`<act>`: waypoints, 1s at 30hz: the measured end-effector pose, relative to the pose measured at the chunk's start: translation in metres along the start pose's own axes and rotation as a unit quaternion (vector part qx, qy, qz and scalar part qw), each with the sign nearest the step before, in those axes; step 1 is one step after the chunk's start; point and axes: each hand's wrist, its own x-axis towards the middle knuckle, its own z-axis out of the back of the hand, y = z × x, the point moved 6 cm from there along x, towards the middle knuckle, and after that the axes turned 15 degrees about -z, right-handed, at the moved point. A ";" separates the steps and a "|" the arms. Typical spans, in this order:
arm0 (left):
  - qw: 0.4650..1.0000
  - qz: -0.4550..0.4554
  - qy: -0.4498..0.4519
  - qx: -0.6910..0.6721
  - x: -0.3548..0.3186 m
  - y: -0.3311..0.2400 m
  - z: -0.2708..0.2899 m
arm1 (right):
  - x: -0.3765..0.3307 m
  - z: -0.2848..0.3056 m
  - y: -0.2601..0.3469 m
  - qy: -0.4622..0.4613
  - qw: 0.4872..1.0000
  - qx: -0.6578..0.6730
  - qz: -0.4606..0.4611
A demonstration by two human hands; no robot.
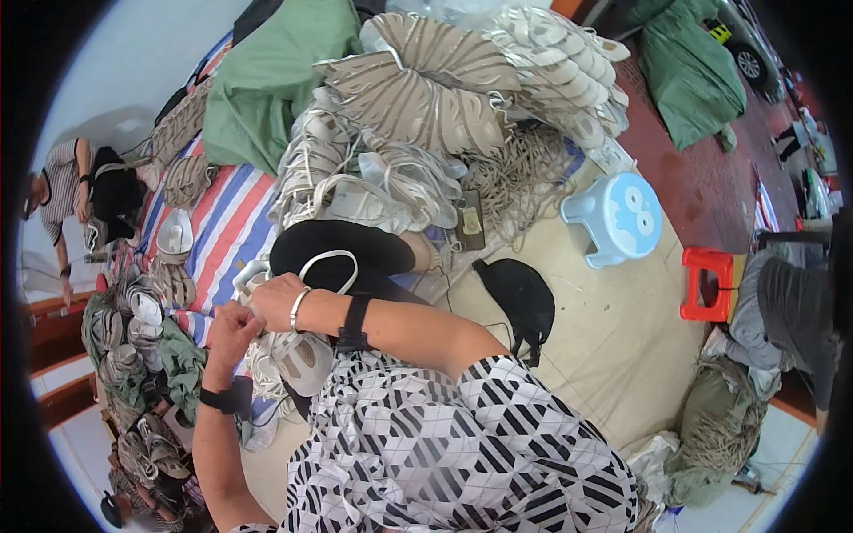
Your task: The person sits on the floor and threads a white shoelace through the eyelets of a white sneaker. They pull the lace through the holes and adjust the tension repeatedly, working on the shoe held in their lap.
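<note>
My left hand and my right hand meet above my lap, fingers pinched together on a white and beige shoe upper that rests against my patterned dress. My left wrist carries a black watch. On my right wrist are a silver bracelet and a black band. A white strap loop lies on my black-clad knee just beyond the hands. What the fingertips pinch is too small to make out.
A big heap of beige soles and white uppers rises ahead, beside green cloth. Bundled shoes lie left on a striped mat. Right: black bag, blue stool, red stool. Another person sits far left.
</note>
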 end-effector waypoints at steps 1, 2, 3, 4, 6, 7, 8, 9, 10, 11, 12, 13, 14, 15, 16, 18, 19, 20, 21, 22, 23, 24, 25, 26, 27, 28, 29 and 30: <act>1.000 0.002 -0.004 -0.004 0.000 -0.002 0.000 | -0.001 0.002 0.000 0.001 1.000 -0.004 0.000; 1.000 -0.006 -0.006 0.009 0.001 -0.005 0.001 | -0.001 0.004 0.001 0.001 1.000 -0.009 0.001; 1.000 -0.011 -0.010 0.005 0.000 -0.005 0.001 | -0.002 0.005 0.002 0.003 1.000 -0.012 0.001; 1.000 -0.017 -0.014 0.002 0.000 -0.003 0.001 | -0.002 0.006 0.003 0.007 1.000 -0.015 -0.003; 0.998 -0.049 -0.025 0.013 0.001 -0.014 0.004 | -0.001 0.004 0.002 -0.016 1.000 -0.005 -0.015; 0.997 -0.055 -0.031 0.036 0.000 -0.018 0.007 | 0.000 0.003 0.000 -0.028 0.999 0.000 -0.021; 0.996 -0.060 -0.037 0.059 -0.002 -0.021 0.010 | 0.000 0.001 -0.002 -0.035 0.999 0.008 -0.021; 0.994 -0.062 -0.046 0.082 -0.005 -0.023 0.013 | 0.002 -0.002 -0.003 -0.032 0.999 0.005 -0.022; 0.993 -0.045 -0.014 0.110 -0.006 -0.027 0.016 | 0.004 -0.004 -0.004 -0.029 0.999 0.001 -0.022; 0.990 -0.048 -0.028 0.129 -0.006 -0.027 0.015 | 0.007 -0.006 -0.005 -0.025 0.999 -0.002 -0.022; 0.987 -0.046 -0.044 0.148 -0.009 -0.021 0.009 | 0.006 -0.008 -0.004 -0.013 1.000 -0.010 -0.026; 0.983 -0.045 -0.059 0.169 -0.009 -0.019 0.008 | 0.007 -0.009 -0.004 -0.028 0.999 -0.014 -0.035; 0.981 -0.055 -0.061 0.174 -0.008 -0.020 0.007 | 0.009 -0.012 -0.005 -0.034 0.999 0.005 -0.034; 0.980 -0.067 -0.064 0.176 -0.004 -0.021 0.004 | 0.012 -0.015 -0.008 -0.041 0.998 0.021 -0.035; 0.978 -0.078 -0.067 0.182 -0.001 -0.025 0.006 | 0.018 -0.017 -0.010 0.020 0.998 0.054 -0.035; 0.983 -0.086 -0.052 0.153 -0.003 -0.024 0.005 | 0.024 -0.021 -0.014 0.131 0.974 0.166 -0.084; 0.986 -0.090 -0.044 0.134 -0.004 -0.024 0.003 | 0.027 -0.023 -0.014 0.167 0.963 0.192 -0.085; 0.988 -0.077 -0.041 0.125 -0.003 -0.024 0.004 | 0.030 -0.025 -0.018 0.195 0.952 0.206 -0.113; 0.991 -0.064 -0.039 0.110 -0.001 -0.022 0.003 | 0.026 -0.018 -0.015 0.202 0.945 0.218 -0.136; 0.994 -0.046 -0.037 0.096 -0.004 -0.020 0.002 | 0.021 -0.010 -0.012 0.194 0.945 0.209 -0.159; 0.995 -0.047 -0.077 0.046 -0.006 -0.020 0.005 | 0.023 -0.009 -0.014 0.208 0.946 0.199 -0.150; 0.992 -0.044 -0.120 -0.004 -0.012 -0.016 0.008 | 0.018 0.002 -0.007 0.180 0.955 0.200 -0.122; 0.985 -0.047 -0.161 -0.047 -0.017 -0.015 0.015 | 0.030 0.008 -0.022 0.024 0.979 0.200 -0.028; 0.967 -0.067 -0.245 0.002 -0.029 -0.021 0.029 | 0.021 0.031 -0.019 -0.119 0.979 0.165 0.005; 0.940 -0.090 -0.324 0.053 -0.043 -0.034 0.048 | 0.016 0.046 -0.025 -0.161 0.969 0.184 -0.019; 0.905 -0.112 -0.396 0.108 -0.060 -0.043 0.061 | 0.008 0.062 -0.026 -0.267 0.948 0.158 0.065; 0.932 -0.066 -0.350 0.059 -0.069 -0.031 0.052 | 0.001 0.062 -0.028 -0.196 0.971 0.135 -0.034; 0.953 -0.026 -0.302 0.007 -0.075 -0.021 0.041 | -0.003 0.053 -0.023 -0.133 0.983 0.125 -0.021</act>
